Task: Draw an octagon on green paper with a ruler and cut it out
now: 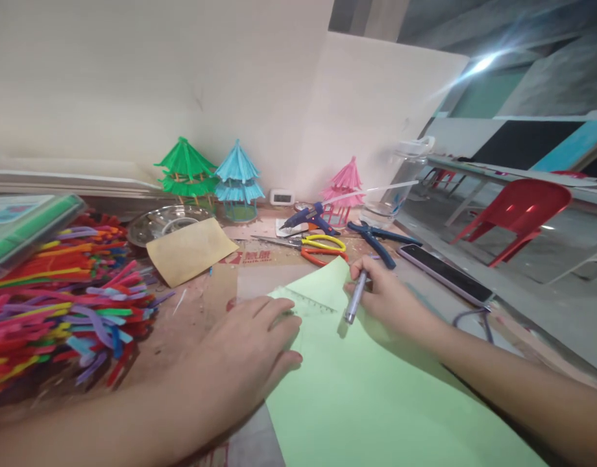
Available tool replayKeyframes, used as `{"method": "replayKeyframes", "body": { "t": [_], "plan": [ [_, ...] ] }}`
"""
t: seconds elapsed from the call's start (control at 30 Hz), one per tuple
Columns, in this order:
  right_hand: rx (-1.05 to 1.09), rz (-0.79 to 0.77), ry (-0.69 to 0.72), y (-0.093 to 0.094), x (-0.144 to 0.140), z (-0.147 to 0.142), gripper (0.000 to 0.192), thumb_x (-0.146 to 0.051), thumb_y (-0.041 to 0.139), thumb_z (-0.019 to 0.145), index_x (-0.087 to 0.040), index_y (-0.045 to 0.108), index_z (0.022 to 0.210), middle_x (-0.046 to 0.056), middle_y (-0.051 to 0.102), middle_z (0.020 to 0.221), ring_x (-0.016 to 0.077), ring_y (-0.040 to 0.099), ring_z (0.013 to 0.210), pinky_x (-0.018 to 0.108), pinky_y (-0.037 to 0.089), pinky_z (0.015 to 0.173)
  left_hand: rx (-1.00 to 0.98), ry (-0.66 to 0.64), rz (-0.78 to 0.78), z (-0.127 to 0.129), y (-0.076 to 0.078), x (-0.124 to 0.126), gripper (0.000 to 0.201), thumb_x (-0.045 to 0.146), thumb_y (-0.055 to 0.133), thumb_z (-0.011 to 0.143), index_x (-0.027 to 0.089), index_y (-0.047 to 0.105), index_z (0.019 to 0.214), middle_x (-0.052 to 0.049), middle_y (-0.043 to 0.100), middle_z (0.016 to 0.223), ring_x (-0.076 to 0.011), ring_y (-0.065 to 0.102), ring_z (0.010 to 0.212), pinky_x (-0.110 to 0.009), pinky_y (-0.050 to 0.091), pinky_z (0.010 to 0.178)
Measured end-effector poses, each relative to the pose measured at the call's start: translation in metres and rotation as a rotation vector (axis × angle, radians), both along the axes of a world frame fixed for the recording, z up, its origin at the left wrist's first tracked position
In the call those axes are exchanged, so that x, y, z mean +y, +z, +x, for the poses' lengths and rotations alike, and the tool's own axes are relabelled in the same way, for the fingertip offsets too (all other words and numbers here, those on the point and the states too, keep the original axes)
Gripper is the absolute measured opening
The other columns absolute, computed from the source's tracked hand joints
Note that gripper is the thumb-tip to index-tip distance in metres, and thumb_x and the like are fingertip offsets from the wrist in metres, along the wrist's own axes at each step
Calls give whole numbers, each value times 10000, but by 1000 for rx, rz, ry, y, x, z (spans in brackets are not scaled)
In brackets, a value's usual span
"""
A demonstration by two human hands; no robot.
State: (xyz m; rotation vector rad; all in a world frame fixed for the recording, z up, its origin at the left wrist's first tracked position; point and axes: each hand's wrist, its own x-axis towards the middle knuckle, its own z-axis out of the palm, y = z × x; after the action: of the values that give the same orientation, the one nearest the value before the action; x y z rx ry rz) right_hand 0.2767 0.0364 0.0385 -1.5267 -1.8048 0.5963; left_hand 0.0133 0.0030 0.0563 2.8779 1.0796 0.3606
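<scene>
A light green sheet of paper [366,389] lies on the table in front of me. Across its upper part rests a clear ruler [313,301], its left end covered by my left hand [259,344]. That hand lies flat, fingers stretched over the ruler and the paper's left edge. My right hand [383,292] is closed around a grey pen [355,297], close to the ruler's right end. The pen slants over the paper; whether its tip touches cannot be made out. Just beyond the sheet are scissors [322,246] with yellow and orange handles.
Many coloured pipe cleaners [74,298] pile up at left beside a plastic case [30,227]. A metal dish [167,220], sandpaper-like sheet [191,253], glue gun [311,217], pliers [376,240] and phone [444,272] surround the paper. Small green [186,168], blue [237,175] and pink [346,181] pavilions stand behind.
</scene>
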Motion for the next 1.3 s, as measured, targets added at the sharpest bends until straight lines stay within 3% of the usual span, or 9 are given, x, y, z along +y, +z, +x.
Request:
{"method": "replayKeyframes", "body": {
  "t": [0.1, 0.23, 0.43, 0.57, 0.7, 0.83, 0.93, 1.03, 1.3],
  "plan": [
    [26, 3, -12, -3, 7, 2, 194, -366, 516, 787, -269, 353, 828, -70, 373, 677, 156, 402, 595, 276, 356, 574, 49, -14, 44, 0, -4, 5, 188, 251, 679, 944, 185, 692, 1120, -126, 686, 1293, -318, 649, 1185, -479, 548, 979],
    [11, -29, 80, -3, 4, -3, 180, -341, 546, 772, -261, 388, 808, -70, 386, 687, 139, 403, 588, 266, 361, 569, 87, -43, 114, -3, -9, 6, 194, 282, 680, 948, 175, 694, 1110, -140, 705, 1251, -329, 678, 1125, -466, 584, 887],
    [-97, -81, 169, 15, 3, -3, 174, -237, 619, 784, -247, 445, 798, -78, 424, 634, 138, 427, 573, 253, 347, 561, 86, -110, 241, -1, -15, -12, 118, 253, 640, 965, 166, 698, 1021, -135, 729, 1135, -292, 700, 951, -411, 584, 769],
    [-198, 67, 180, 26, 2, -2, 211, -284, 649, 858, -246, 443, 833, -58, 483, 662, 152, 445, 581, 264, 328, 566, 64, -122, 294, -1, -26, -13, 99, 223, 595, 981, 179, 678, 1015, -100, 718, 1085, -241, 680, 925, -360, 556, 800],
    [-265, 293, 453, 10, -8, -10, 179, -244, 630, 932, -235, 462, 872, 0, 591, 783, 167, 535, 664, 272, 411, 611, 23, -107, 340, 2, -32, -9, 113, 179, 574, 974, 184, 670, 1034, -69, 716, 1023, -209, 664, 878, -335, 537, 817],
    [-222, 351, 670, -12, -12, -15, 186, -213, 657, 958, -238, 479, 1004, 65, 668, 1061, 201, 611, 935, 325, 489, 821, -42, -83, 408, 6, -34, -7, 261, 258, 440, 1049, 180, 677, 1123, -83, 729, 1146, -252, 655, 1065, -389, 507, 958],
    [-157, 313, 611, -18, -9, -14, 172, -87, 537, 987, -247, 473, 978, 41, 665, 1046, 185, 599, 952, 310, 484, 832, -52, -66, 415, 6, -35, -8, 376, 233, 323, 1075, 157, 680, 1162, -81, 731, 1202, -223, 643, 1138, -348, 464, 1036],
    [-139, 280, 525, -17, -6, -14, 217, -34, 483, 976, -246, 467, 935, 33, 659, 1013, 192, 591, 960, 309, 480, 819, -8, -61, 363, 3, -35, -7, 368, 257, 346, 1062, 180, 662, 1234, -51, 722, 1254, -190, 654, 1125, -304, 461, 1019],
    [-187, 311, 487, -10, -9, -16, 231, -3, 443, 969, -227, 483, 934, 36, 647, 966, 160, 582, 868, 282, 489, 776, 91, -195, 405, 2, -36, 8, 414, 281, 312, 1080, 134, 629, 1302, -61, 709, 1306, -200, 621, 1230, -324, 378, 1070]
  ]
}}
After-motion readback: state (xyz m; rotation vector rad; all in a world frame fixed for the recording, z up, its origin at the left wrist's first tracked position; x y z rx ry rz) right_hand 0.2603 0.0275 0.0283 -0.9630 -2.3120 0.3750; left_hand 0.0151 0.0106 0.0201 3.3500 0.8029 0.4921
